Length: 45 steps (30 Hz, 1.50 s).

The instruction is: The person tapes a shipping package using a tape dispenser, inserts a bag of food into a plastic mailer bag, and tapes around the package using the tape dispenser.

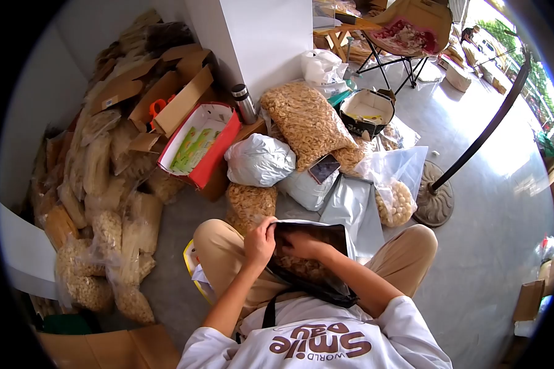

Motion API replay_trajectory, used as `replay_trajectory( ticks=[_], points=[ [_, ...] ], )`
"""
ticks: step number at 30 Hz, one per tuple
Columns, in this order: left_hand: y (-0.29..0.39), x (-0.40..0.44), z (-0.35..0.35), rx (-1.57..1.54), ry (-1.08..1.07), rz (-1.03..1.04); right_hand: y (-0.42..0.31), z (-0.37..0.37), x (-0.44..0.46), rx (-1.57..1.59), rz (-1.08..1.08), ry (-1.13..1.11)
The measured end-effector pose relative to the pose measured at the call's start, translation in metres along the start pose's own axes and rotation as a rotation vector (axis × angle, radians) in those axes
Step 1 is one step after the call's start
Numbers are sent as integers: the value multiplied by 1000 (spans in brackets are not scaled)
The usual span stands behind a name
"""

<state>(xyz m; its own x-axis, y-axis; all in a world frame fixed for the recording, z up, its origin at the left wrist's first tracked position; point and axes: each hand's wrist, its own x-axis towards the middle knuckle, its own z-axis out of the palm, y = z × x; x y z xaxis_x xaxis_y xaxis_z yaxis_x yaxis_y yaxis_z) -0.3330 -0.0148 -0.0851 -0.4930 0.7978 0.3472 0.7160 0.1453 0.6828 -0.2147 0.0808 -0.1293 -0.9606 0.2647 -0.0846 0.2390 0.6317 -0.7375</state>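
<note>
Left hand (260,241): closed, pinching the rim of the mailer (336,238) at the far left corner.
Right hand (303,245): lowered into the mailer's mouth; hidden at the tips, so impossible to tell whether spread or pinching a piece.
Mailer: propped open between the knees (412,249); dark inside, pale along the far rim, partly filled with brown pieces (306,268).
Phone (324,168): lying tilted on a pale sack (308,189), beyond the mailer.
Large bag (305,117): clear, filled with tan pieces, behind the phone.
Small bag (395,204): clear, holding rounded pieces, right of the pale sack.
Red box (213,161): open, with green packets (194,149) inside; near the flask (244,103).
Heap (98,172): made up of clear packs, along the left.
Stand (435,200): round-based, beneath a slanting dark pole (489,120).
</note>
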Motion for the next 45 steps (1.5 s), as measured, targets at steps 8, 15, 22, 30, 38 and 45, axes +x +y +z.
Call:
replay_trajectory(
  ticks=[8,15,22,30,38,45],
  points=[
    [40,-29,-3,-98,-529,333,-34,-43,-134,-273,251,145],
    [70,-66,57,-230,-820,484,-51,-40,-177,-417,367,575],
    [70,-77,82,68,-817,425,-36,-32,-179,138,385,558],
    [48,-64,105,-153,-830,219,-26,-39,-182,95,530,653],
    [68,-93,136,543,-745,494,-35,-37,-180,17,464,617],
    [69,-79,93,87,-816,461,-33,-44,-184,27,452,616]
  ],
)
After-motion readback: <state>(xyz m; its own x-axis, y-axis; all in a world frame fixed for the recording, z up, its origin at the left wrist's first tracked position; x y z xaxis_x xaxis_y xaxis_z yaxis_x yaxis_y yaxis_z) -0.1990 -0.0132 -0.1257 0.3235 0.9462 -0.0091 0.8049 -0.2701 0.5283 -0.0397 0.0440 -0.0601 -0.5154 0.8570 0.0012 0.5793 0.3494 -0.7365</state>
